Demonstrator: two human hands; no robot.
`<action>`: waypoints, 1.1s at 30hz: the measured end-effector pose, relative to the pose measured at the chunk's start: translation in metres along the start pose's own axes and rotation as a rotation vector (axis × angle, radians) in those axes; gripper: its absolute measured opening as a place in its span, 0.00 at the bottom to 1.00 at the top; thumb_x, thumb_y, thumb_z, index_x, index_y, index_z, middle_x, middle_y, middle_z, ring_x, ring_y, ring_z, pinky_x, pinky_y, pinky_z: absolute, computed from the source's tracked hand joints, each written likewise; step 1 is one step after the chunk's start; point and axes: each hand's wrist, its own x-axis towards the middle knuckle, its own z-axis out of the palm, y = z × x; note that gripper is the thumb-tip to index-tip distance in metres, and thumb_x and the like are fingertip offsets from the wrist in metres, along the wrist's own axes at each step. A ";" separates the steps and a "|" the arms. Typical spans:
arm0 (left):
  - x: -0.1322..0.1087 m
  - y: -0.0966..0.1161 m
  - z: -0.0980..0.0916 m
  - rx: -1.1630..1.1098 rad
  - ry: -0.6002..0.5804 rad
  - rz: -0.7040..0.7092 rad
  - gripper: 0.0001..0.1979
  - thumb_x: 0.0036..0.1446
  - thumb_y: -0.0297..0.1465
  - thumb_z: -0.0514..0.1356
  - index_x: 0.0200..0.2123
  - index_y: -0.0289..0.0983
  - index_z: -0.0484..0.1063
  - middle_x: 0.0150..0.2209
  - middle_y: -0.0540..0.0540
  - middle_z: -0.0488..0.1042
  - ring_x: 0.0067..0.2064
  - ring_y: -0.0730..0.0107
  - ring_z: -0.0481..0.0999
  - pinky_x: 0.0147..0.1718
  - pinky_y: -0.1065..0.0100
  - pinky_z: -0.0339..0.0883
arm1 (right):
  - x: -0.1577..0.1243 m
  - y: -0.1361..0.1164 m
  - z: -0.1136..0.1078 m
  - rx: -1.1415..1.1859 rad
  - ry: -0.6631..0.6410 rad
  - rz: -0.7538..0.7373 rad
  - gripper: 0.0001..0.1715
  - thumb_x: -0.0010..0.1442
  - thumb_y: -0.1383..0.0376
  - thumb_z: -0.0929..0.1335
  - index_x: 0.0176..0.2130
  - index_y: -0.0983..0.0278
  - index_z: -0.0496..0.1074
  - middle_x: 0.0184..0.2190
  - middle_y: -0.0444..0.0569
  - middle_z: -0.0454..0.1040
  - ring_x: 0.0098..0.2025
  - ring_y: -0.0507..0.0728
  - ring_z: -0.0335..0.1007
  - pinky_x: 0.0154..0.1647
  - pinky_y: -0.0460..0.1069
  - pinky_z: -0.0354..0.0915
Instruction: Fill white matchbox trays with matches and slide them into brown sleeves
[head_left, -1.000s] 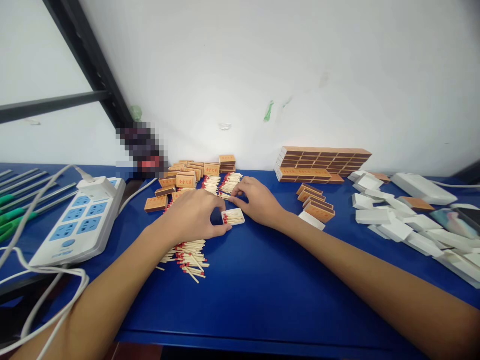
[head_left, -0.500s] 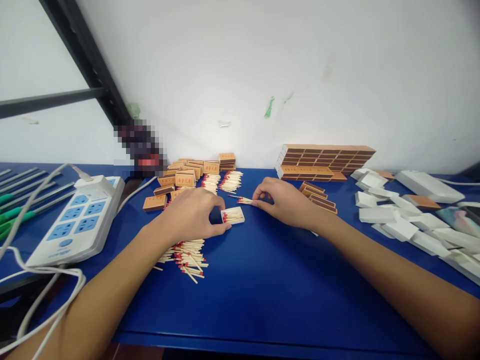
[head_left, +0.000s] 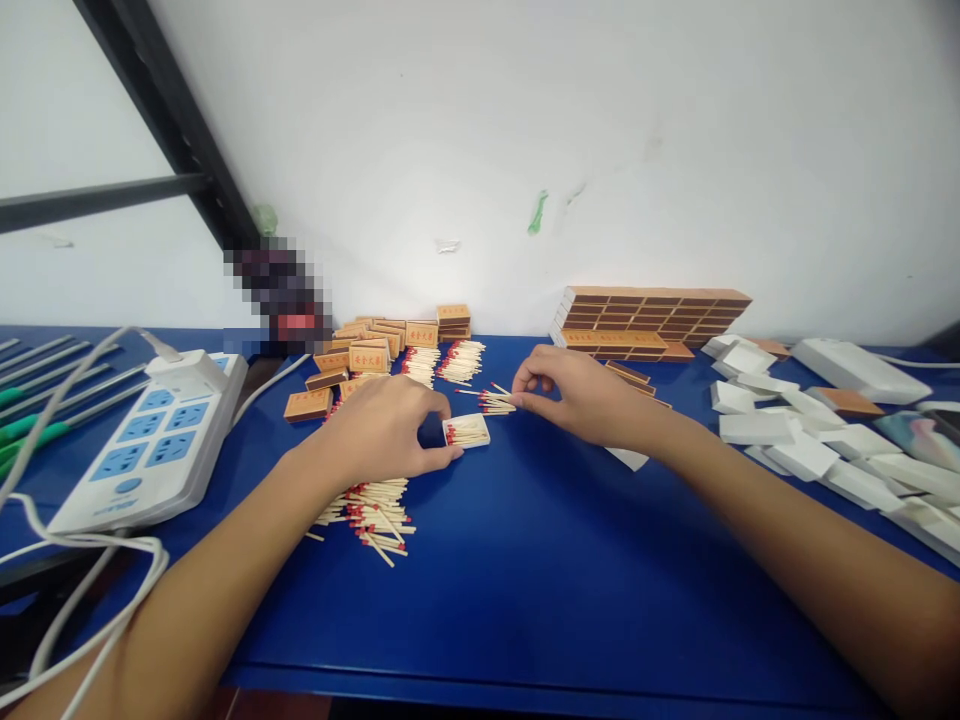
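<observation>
My left hand (head_left: 382, 428) is curled, with thumb and index finger at the left end of a small white matchbox tray (head_left: 484, 436). Matches (head_left: 466, 434) with red heads lie inside the tray. To the right of it, my right hand (head_left: 574, 392) pinches the pale ends of a small fanned bunch of matches (head_left: 495, 401), heads pointing left. A loose pile of matches (head_left: 379, 515) spreads below my left hand, which covers part of it. Two more match piles, a left one (head_left: 421, 364) and a right one (head_left: 461, 361), lie farther back.
Orange matchboxes (head_left: 369, 356) crowd the back left, and a long stack of matchbox sleeves (head_left: 652, 318) stands by the wall. White trays (head_left: 806, 455) are heaped at right. A power strip (head_left: 161, 440) with white cables and green-handled tools (head_left: 37, 440) occupy the left.
My right hand has shifted slightly right and up, and the matches at its fingertips have fanned out. A white piece under my right wrist shows more. My left hand and the tray stay put.
</observation>
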 end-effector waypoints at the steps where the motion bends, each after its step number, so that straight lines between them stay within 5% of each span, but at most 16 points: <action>1: 0.000 0.000 0.000 0.000 0.002 0.005 0.16 0.60 0.46 0.67 0.42 0.42 0.84 0.31 0.48 0.80 0.31 0.63 0.76 0.31 0.64 0.57 | 0.000 0.001 -0.001 0.006 0.002 -0.004 0.08 0.66 0.61 0.70 0.37 0.62 0.77 0.39 0.51 0.76 0.39 0.58 0.71 0.41 0.52 0.64; 14: 0.001 0.000 0.000 -0.006 0.003 0.008 0.16 0.59 0.46 0.67 0.42 0.41 0.84 0.30 0.47 0.80 0.30 0.64 0.75 0.30 0.64 0.56 | 0.000 0.007 -0.008 0.047 -0.066 0.052 0.13 0.65 0.56 0.70 0.35 0.61 0.78 0.36 0.51 0.77 0.37 0.58 0.69 0.39 0.52 0.63; 21: 0.000 -0.001 0.000 -0.018 0.009 0.005 0.16 0.59 0.46 0.68 0.43 0.41 0.84 0.32 0.47 0.82 0.32 0.64 0.77 0.30 0.65 0.57 | -0.002 -0.014 -0.003 0.293 -0.168 0.089 0.20 0.65 0.49 0.71 0.38 0.62 0.79 0.35 0.49 0.78 0.34 0.56 0.68 0.36 0.51 0.62; 33: -0.001 0.001 -0.002 -0.028 0.020 0.018 0.15 0.59 0.45 0.67 0.42 0.41 0.84 0.31 0.48 0.81 0.30 0.64 0.76 0.29 0.64 0.57 | -0.009 -0.030 0.025 0.226 -0.068 -0.062 0.07 0.68 0.63 0.70 0.37 0.62 0.76 0.37 0.48 0.73 0.35 0.54 0.66 0.38 0.50 0.63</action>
